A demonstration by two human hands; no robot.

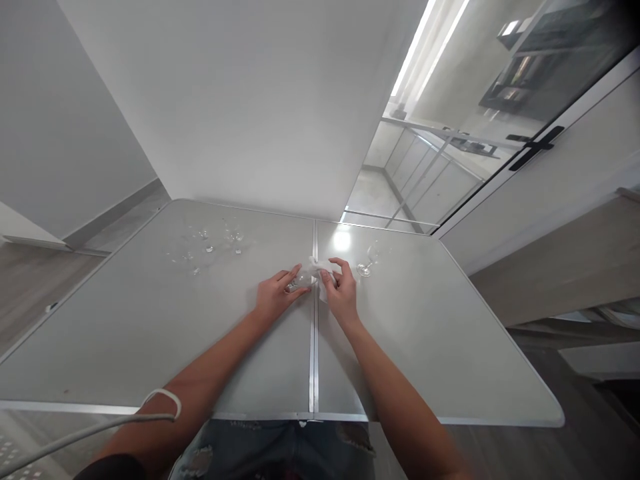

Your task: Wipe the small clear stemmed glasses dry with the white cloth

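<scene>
Near the table's middle seam, my left hand (pixel 274 293) is closed around a clear wine glass (pixel 301 279) that lies tilted sideways. My right hand (pixel 343 293) pinches a crumpled white cloth (pixel 323 291) and presses it against the right end of the glass. Fingers and cloth hide part of the glass, so its exact shape is hard to make out. To the right of my right hand stands another clear stemmed glass (pixel 365 269), apart from the hand.
Several clear stemmed glasses (pixel 209 248) stand toward the back left of the pale folding table (pixel 240 373). A white wall (pixel 250 100) rises behind its far edge. A glass door with a black handle (pixel 537 148) is at right. A white cable (pixel 100 425) loops by my left forearm.
</scene>
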